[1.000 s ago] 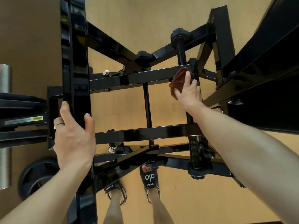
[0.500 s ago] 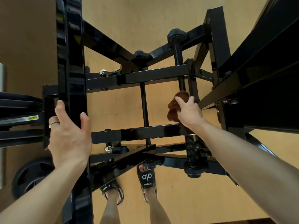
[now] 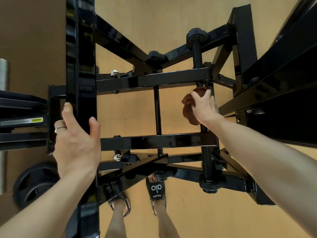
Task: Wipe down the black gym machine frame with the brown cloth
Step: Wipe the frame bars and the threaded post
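Your right hand (image 3: 205,107) holds the cloth (image 3: 189,109) bunched against the vertical bar of the frame (image 3: 154,79), between the far and near crossbars, just beside the threaded rod (image 3: 197,54). The fingers (image 3: 208,93) are curled over the cloth. Your left hand (image 3: 75,140) grips the tall left post (image 3: 80,66), with the thumb on its right face and the fingers wrapped round the left face.

Hazards:
- Loose folds hang below your right palm. They may snag on the rod threads and pull the cloth from your grip.
- Bolts (image 3: 114,73) protrude near the crossbars. A fast stroke may drive your knuckles into them or into the bar joints.
- Your feet (image 3: 158,194) stand under the frame. Shifting your weight onto the left post may bring a shin against the lower braces.

Not visible:
- The bar face under the cloth, so contact there is only judged.
- The fingertips of both hands.
- The top and base of the left post, which are cut off.
- Any dust or smears, since glare on the gloss paint masks them.
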The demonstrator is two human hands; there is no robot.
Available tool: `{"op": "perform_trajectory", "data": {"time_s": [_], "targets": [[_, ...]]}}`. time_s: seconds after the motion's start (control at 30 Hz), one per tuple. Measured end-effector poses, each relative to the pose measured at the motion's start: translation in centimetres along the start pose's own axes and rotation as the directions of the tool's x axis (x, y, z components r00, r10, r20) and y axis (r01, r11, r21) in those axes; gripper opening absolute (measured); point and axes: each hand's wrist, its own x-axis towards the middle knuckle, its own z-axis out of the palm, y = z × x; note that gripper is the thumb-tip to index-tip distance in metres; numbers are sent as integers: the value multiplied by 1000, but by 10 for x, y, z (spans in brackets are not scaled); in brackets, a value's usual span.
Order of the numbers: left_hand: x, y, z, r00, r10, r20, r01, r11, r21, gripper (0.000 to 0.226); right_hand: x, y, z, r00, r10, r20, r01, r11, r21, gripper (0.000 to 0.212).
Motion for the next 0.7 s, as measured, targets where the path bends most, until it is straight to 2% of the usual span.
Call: {"op": "perform_trajectory", "data": {"time_s": [0.13,0.37,0.43,0.47,0.53,0.57,0.6,0.67,0.7], "targets": [[0,-1,0,1000,19,-5,-19,1000,-25,56,-8,2,1,999,27,34,-28,1000,11,47],[-1,-2,-2,1000,23,2,-23,997,-67,57,-44,2,1,969,88,232,-45,981,-188,57],[-1,-3,-1,1000,24,6,-24,997,-67,57,-42,-8,-7,986,41,159,-4,974,-228,63],[-1,-3,-1,1000,23,6,-23,998,-66,57,-41,-15,-9,997,-20,70,35,975,-219,64],[0,-4,-1,1000,14,10,-13,998,-67,58,-40,-36,-11,982,-164,-97,151,981,-124,59],[-1,-3,-1,1000,7,14,-6,997,-71,58,-37,-48,-10,971,-203,-129,198,979,-51,55],[-1,-3,-1,1000,5,17,-4,997,-76,58,-32,-59,-8,971,-207,-118,213,976,40,51],[-1,-4,-2,1000,16,16,-15,996,-93,58,-14,-80,4,989,-149,-1,147,969,198,46],[0,-4,-2,1000,22,16,-20,995,-99,58,-4,-87,12,989,-141,39,129,965,229,43]]}}
